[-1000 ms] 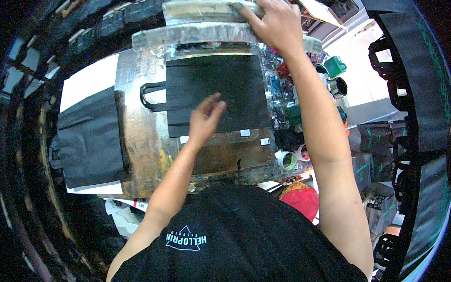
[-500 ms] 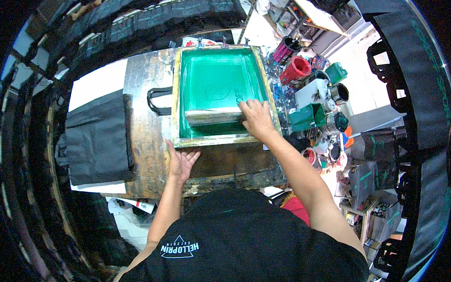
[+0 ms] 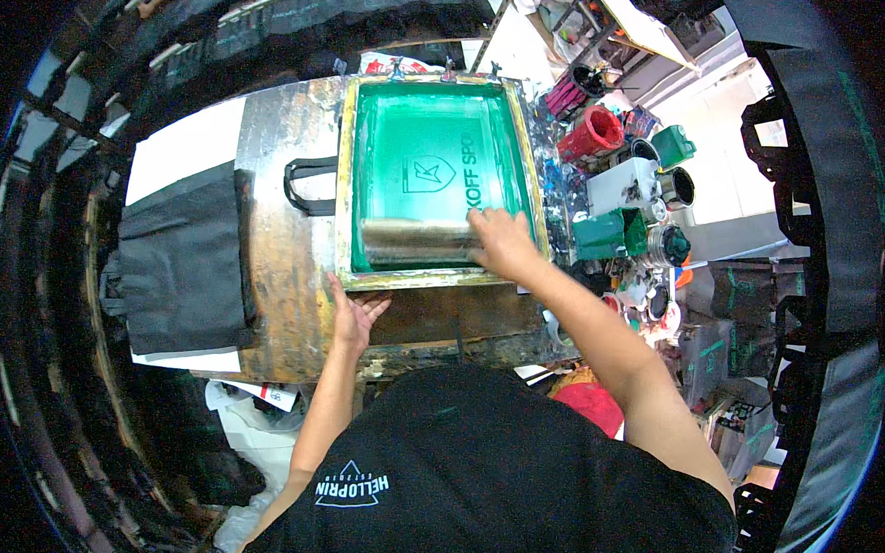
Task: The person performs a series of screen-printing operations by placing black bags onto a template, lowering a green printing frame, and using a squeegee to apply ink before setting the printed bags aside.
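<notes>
My right hand is closed around the right end of a wide squeegee, its blurred brownish face showing. The squeegee lies across the near part of a screen-printing frame with worn, yellowish edges. Green ink covers the mesh, where a shield emblem and dark lettering show through. My left hand is at the frame's near left corner, palm up, fingers stretched out along the near edge and thumb raised beside the corner. A black strap handle sticks out from under the frame's left side.
Black fabric bags lie on white sheets left on the worn table. Clamps stand at the frame's far edge. To the right crowd ink containers, among them a red tub and a green one. Black bags hang around.
The squeegee has tilted in my right hand, so its broad brownish face now shows. The emblem and lettering stand out more clearly through the mesh. My left hand stays at the corner.
</notes>
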The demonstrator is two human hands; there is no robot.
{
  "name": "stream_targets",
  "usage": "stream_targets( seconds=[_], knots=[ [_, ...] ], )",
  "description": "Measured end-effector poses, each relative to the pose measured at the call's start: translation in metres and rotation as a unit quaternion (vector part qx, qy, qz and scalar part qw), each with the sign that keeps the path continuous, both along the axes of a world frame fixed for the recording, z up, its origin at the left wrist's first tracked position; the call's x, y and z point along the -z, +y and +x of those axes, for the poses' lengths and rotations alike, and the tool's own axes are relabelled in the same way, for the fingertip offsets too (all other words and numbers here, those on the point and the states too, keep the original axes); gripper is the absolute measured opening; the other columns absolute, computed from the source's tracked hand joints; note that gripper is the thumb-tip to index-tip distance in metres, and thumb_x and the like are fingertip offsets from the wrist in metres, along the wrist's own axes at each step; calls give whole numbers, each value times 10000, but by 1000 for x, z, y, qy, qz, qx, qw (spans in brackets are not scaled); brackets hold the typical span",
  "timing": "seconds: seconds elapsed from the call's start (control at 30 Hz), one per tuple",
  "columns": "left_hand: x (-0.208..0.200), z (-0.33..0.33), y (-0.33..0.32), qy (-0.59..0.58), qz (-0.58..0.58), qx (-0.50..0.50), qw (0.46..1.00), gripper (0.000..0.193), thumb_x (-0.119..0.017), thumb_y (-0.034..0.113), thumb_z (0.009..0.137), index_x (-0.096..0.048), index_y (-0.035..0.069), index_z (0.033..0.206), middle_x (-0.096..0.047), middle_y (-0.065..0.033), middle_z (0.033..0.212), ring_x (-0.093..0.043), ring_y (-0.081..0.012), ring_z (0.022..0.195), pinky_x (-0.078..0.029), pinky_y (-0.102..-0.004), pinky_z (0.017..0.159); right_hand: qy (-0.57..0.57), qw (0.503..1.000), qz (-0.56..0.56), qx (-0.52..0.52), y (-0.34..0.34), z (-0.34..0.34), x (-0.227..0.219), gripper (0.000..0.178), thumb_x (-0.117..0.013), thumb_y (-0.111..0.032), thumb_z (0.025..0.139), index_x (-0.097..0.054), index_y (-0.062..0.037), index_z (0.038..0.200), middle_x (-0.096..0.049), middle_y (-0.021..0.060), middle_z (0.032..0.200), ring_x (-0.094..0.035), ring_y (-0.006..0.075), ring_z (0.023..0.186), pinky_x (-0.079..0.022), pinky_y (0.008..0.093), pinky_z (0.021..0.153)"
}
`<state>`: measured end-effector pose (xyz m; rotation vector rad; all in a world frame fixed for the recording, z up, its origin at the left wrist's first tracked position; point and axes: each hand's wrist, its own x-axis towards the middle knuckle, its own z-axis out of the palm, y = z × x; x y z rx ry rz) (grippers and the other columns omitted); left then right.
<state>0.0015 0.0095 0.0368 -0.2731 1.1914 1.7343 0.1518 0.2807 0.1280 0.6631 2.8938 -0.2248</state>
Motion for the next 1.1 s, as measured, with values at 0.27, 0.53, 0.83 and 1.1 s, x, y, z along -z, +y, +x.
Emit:
stream_targets(
  seconds=[0.27,0.53,0.83,1.1],
  knots=[
    [-7,1,-6,41,6,42,998,1193,-405,856,879,78,45,1608,-83,-330,1622,-332,-505,1440,-453,-523,1113,92,987,128,16,-18,-5,24,579,-844,-186,694,-549,-132,1189,-577,73,1053,-556,270,1059,-371,484,889],
    [-18,-3,-2,-25,-32,-11,999,1085,-387,815,919,-93,-3,1568,-383,-274,1437,-434,-516,1348,-442,-583,1105,117,980,155,43,87,-89,50,561,-813,-166,721,-558,-169,1221,-599,53,1081,-563,260,1058,-377,482,870],
    [-22,-3,5,-59,-90,-23,994,1140,-372,887,862,-162,35,1588,-416,-245,1494,-510,-423,1307,-483,-524,1071,128,979,158,26,229,-190,79,619,-838,-228,769,-521,-171,1297,-624,71,1149,-595,281,1136,-425,573,902],
    [-10,-26,20,-111,-133,74,982,1330,-293,992,755,-121,-24,1596,-328,-331,1551,-432,-496,1381,-422,-530,1129,38,998,44,-8,290,-225,63,635,-844,-261,783,-507,-152,1310,-639,91,1196,-595,328,1206,-445,612,936]
  ],
)
